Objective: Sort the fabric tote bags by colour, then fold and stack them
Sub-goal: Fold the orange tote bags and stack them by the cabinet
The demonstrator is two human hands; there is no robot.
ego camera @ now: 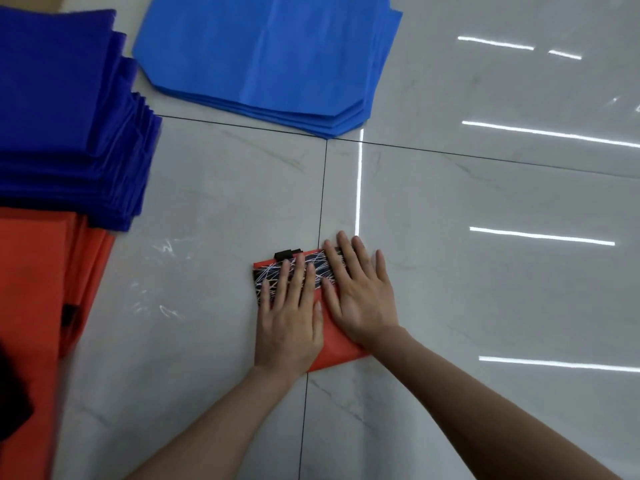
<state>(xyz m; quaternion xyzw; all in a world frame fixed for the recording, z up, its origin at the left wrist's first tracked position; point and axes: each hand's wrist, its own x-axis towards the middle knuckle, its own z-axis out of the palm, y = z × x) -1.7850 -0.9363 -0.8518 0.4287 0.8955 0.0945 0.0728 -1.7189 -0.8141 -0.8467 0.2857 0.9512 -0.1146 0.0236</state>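
A folded orange tote bag [337, 351] with a black, white-lined band along its far edge lies on the floor in the middle. My left hand [289, 317] and my right hand [356, 292] lie flat on it side by side, fingers spread, covering most of it. A small black handle loop sticks out at the bag's far edge. To the left are a stack of dark blue bags [65, 109] and, nearer me, a pile of orange bags [38, 271]. A stack of light blue bags [266, 60] lies at the top.
The floor [485, 271] is glossy pale grey tile with dark grout lines and bright light reflections on the right. A dark object [12, 407] shows at the lower left edge.
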